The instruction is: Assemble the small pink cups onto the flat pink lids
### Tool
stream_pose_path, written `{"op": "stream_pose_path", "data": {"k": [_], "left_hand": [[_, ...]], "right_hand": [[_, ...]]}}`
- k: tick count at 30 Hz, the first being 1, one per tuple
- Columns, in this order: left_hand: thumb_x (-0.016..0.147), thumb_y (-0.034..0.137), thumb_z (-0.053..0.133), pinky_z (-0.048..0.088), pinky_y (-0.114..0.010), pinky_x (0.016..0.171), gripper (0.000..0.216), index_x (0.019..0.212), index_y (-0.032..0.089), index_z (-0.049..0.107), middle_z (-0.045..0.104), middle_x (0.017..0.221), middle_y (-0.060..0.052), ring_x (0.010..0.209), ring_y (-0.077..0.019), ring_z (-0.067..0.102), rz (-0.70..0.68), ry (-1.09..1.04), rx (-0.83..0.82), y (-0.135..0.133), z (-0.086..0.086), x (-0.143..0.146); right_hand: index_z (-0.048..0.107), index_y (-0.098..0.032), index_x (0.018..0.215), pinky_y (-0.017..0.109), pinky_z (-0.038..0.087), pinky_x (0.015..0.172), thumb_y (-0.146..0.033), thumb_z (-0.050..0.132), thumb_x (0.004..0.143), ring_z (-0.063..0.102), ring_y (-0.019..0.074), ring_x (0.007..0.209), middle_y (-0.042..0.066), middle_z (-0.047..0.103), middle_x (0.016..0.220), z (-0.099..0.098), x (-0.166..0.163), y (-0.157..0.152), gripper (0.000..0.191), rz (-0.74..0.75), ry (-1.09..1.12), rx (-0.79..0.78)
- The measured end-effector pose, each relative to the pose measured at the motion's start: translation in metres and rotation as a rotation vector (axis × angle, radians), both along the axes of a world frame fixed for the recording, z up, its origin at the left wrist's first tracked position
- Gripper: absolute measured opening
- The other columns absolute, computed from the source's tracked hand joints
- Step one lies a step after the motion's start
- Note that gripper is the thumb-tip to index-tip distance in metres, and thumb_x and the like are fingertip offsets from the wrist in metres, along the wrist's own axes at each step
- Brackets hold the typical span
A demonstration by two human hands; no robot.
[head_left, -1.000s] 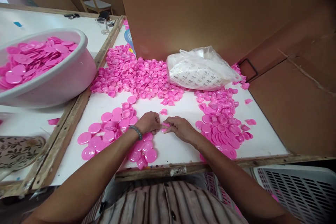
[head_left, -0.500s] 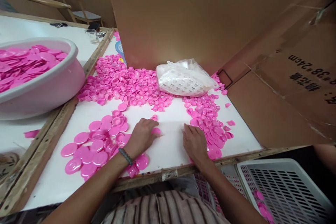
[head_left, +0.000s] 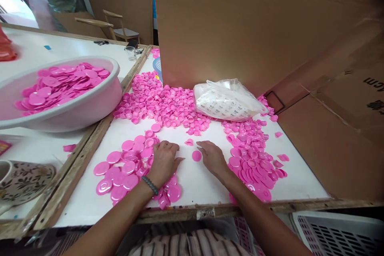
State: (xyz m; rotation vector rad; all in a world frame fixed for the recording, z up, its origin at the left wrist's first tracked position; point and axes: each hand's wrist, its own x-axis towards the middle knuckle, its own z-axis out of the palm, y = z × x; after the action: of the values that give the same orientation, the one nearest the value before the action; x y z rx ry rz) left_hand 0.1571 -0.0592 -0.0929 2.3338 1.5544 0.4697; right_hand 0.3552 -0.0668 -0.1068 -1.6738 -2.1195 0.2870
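Note:
My left hand (head_left: 163, 161) lies palm down on the white tabletop (head_left: 198, 180), fingers spread over the edge of a patch of flat pink discs (head_left: 126, 168). My right hand (head_left: 212, 157) rests flat beside it, fingers stretched out, empty. Between the two hands lies a single pink disc (head_left: 197, 155), touched by neither hand. A small pink cap (head_left: 189, 142) sits just beyond it. To the right of my right hand spreads another heap of pink pieces (head_left: 255, 156).
A large pile of small pink caps (head_left: 162, 102) and a clear plastic bag (head_left: 228, 100) lie at the back against a cardboard wall (head_left: 240, 24). A white basin of pink discs (head_left: 60, 92) stands left. A white slotted crate (head_left: 339, 232) sits low right.
My hands came apart from a shared pinch at the middle and now lie flat. A single pink disc now lies free between them. The camera view shifted.

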Motion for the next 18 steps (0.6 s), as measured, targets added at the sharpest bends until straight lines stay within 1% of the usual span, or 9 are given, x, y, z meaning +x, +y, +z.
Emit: {"op": "stream_pose_path", "data": {"k": [3, 5, 6, 8, 11, 13, 15, 18], "left_hand": [[0.071, 0.03, 0.066, 0.03, -0.038, 0.081, 0.024, 0.09, 0.019, 0.057, 0.062, 0.09, -0.005, 0.094, -0.0236, 0.047, -0.007, -0.017, -0.036, 0.002, -0.002, 0.007], [0.069, 0.028, 0.068, 0.03, -0.037, 0.08, 0.026, 0.091, 0.019, 0.057, 0.062, 0.09, -0.004, 0.094, -0.0227, 0.048, -0.01, -0.025, -0.066, 0.004, -0.003, 0.014], [0.069, 0.028, 0.069, 0.03, -0.037, 0.081, 0.027, 0.092, 0.02, 0.057, 0.062, 0.09, -0.003, 0.094, -0.0223, 0.048, -0.013, -0.029, -0.079, 0.005, -0.004, 0.017], [0.069, 0.028, 0.069, 0.029, -0.036, 0.081, 0.028, 0.092, 0.02, 0.057, 0.062, 0.09, -0.003, 0.094, -0.0218, 0.048, -0.023, -0.038, -0.096, 0.006, -0.004, 0.023], [0.069, 0.026, 0.069, 0.029, -0.035, 0.081, 0.028, 0.091, 0.02, 0.055, 0.061, 0.089, -0.002, 0.093, -0.0208, 0.048, -0.044, -0.054, -0.103, 0.006, -0.007, 0.031], [0.069, 0.024, 0.069, 0.029, -0.034, 0.08, 0.028, 0.092, 0.02, 0.053, 0.06, 0.088, -0.002, 0.092, -0.02, 0.048, -0.045, -0.069, -0.097, 0.006, -0.01, 0.034], [0.069, 0.021, 0.068, 0.029, -0.033, 0.079, 0.028, 0.091, 0.02, 0.052, 0.06, 0.088, -0.002, 0.091, -0.0194, 0.048, -0.038, -0.087, -0.088, 0.005, -0.014, 0.036], [0.071, 0.02, 0.066, 0.029, -0.033, 0.079, 0.025, 0.09, 0.02, 0.05, 0.06, 0.086, -0.001, 0.089, -0.0186, 0.048, -0.038, -0.111, -0.077, 0.005, -0.018, 0.038]], "right_hand": [[0.06, -0.02, 0.105, 0.029, 0.044, 0.071, 0.0, 0.042, 0.079, 0.051, 0.0181, 0.092, 0.007, 0.058, 0.101, 0.007, -0.009, 0.013, 0.037, 0.21, -0.089, 0.077], [0.061, -0.018, 0.099, 0.029, 0.043, 0.07, 0.001, 0.045, 0.077, 0.049, 0.0185, 0.092, 0.008, 0.055, 0.103, 0.008, -0.012, 0.024, 0.033, 0.326, -0.157, 0.091], [0.062, -0.017, 0.094, 0.028, 0.043, 0.068, 0.0, 0.046, 0.078, 0.049, 0.0182, 0.09, 0.009, 0.055, 0.101, 0.006, -0.012, 0.029, 0.029, 0.342, -0.18, 0.091], [0.062, -0.016, 0.083, 0.026, 0.043, 0.063, -0.003, 0.046, 0.08, 0.049, 0.0165, 0.084, 0.007, 0.055, 0.092, 0.002, -0.011, 0.037, 0.021, 0.31, -0.192, 0.073], [0.062, -0.017, 0.073, 0.023, 0.043, 0.059, -0.01, 0.045, 0.084, 0.049, 0.0138, 0.076, 0.004, 0.053, 0.081, -0.005, -0.004, 0.039, 0.021, 0.206, -0.094, 0.053], [0.064, -0.018, 0.074, 0.023, 0.044, 0.059, -0.016, 0.046, 0.085, 0.05, 0.0133, 0.077, 0.004, 0.053, 0.085, -0.007, 0.001, 0.03, 0.021, 0.145, -0.001, 0.067], [0.065, -0.019, 0.08, 0.024, 0.046, 0.061, -0.018, 0.045, 0.086, 0.051, 0.0136, 0.08, 0.005, 0.054, 0.097, -0.008, 0.004, 0.017, 0.021, 0.115, 0.055, 0.082], [0.065, -0.02, 0.09, 0.026, 0.048, 0.069, -0.015, 0.042, 0.087, 0.053, 0.0154, 0.089, 0.007, 0.053, 0.111, -0.01, 0.003, -0.004, 0.024, 0.17, 0.06, 0.084]]}}
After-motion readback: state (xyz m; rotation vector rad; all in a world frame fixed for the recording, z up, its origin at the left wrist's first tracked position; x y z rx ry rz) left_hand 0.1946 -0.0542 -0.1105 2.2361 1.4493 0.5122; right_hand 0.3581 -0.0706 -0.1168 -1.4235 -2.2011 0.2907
